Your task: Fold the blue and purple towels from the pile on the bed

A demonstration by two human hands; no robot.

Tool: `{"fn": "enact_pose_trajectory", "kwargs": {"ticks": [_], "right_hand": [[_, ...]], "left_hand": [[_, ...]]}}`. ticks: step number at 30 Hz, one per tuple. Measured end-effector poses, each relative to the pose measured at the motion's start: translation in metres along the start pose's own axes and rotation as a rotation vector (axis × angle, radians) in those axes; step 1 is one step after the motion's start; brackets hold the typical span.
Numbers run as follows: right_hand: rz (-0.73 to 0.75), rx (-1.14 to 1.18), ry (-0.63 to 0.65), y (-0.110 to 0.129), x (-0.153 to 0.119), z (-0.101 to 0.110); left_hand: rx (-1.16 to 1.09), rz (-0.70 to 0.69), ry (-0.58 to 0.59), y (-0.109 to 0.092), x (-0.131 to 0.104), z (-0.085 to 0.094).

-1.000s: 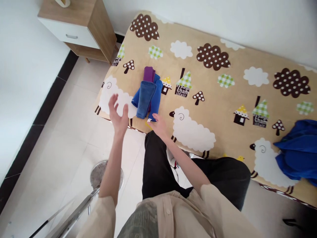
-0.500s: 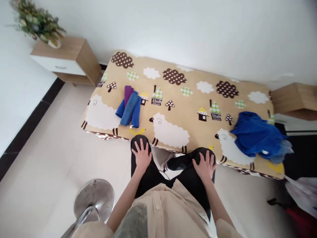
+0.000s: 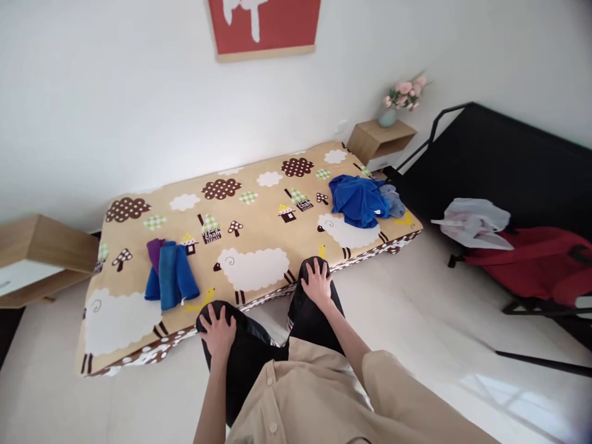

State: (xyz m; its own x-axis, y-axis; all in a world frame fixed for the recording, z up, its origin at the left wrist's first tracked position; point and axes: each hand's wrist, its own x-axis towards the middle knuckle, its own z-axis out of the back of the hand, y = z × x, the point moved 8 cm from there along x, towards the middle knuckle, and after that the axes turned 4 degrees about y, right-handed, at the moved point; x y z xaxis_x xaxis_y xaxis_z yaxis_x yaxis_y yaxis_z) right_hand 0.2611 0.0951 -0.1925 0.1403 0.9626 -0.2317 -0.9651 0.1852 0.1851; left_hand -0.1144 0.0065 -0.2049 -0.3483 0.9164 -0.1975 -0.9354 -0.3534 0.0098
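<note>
My left hand (image 3: 218, 336) lies spread on my left knee, holding nothing. On the other knee rests my right hand (image 3: 317, 283), its fingers apart too. Both knees, in black trousers, are against the front edge of a low bed with a sheep-patterned sheet (image 3: 252, 268). Beyond my left hand, toward the bed's left end, are several rolled cloths (image 3: 169, 274), blue ones and a purple one, side by side. A crumpled heap of blue cloth (image 3: 356, 198) lies at the bed's right end, with a greyish-blue piece (image 3: 393, 200) beside it.
A wooden nightstand (image 3: 44, 253) stands at the left, another (image 3: 370, 139) at the far right with a flower vase (image 3: 387, 117). A black folding frame (image 3: 499, 160) on the right bears a red garment (image 3: 541, 259) and a whitish plastic bag (image 3: 476, 219). A red hanging (image 3: 268, 28) is on the wall.
My view has swung to the right, bringing in the wall hanging, the pink flowers and the black frame. The stool has left the picture. Both hands stay on my knees; the cloths lie as before.
</note>
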Motion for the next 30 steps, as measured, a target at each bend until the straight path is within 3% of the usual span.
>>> {"fn": "enact_pose_trajectory", "kwargs": {"ticks": [4,7,10,13,15,18,22,26,30], "right_hand": [[0.005,0.182,-0.083,-0.013,0.006,0.002],[-0.007,0.420,-0.178,-0.034,0.026,-0.001],[-0.095,0.760,-0.185,-0.078,0.062,-0.017],[-0.264,0.973,-0.176,-0.140,0.105,-0.035],[-0.347,0.981,-0.236,-0.184,0.135,-0.032],[-0.427,0.952,-0.325,-0.245,0.181,-0.012],[-0.506,0.885,-0.339,-0.306,0.243,0.022],[-0.559,0.876,-0.266,-0.336,0.287,0.033],[-0.583,0.875,-0.197,-0.338,0.306,0.027]], "left_hand": [[-0.005,0.010,0.038,0.002,0.002,0.000],[-0.007,0.021,0.048,0.000,0.008,-0.001],[0.012,0.016,0.031,-0.007,0.015,-0.002],[0.040,0.001,0.017,-0.014,0.023,-0.005],[0.056,-0.007,0.012,-0.017,0.027,-0.007],[0.075,-0.011,0.005,-0.020,0.032,-0.009],[0.085,0.000,-0.008,-0.024,0.035,-0.005],[0.109,0.014,-0.016,-0.031,0.036,-0.002],[0.134,0.004,-0.020,-0.037,0.036,-0.001]]}}
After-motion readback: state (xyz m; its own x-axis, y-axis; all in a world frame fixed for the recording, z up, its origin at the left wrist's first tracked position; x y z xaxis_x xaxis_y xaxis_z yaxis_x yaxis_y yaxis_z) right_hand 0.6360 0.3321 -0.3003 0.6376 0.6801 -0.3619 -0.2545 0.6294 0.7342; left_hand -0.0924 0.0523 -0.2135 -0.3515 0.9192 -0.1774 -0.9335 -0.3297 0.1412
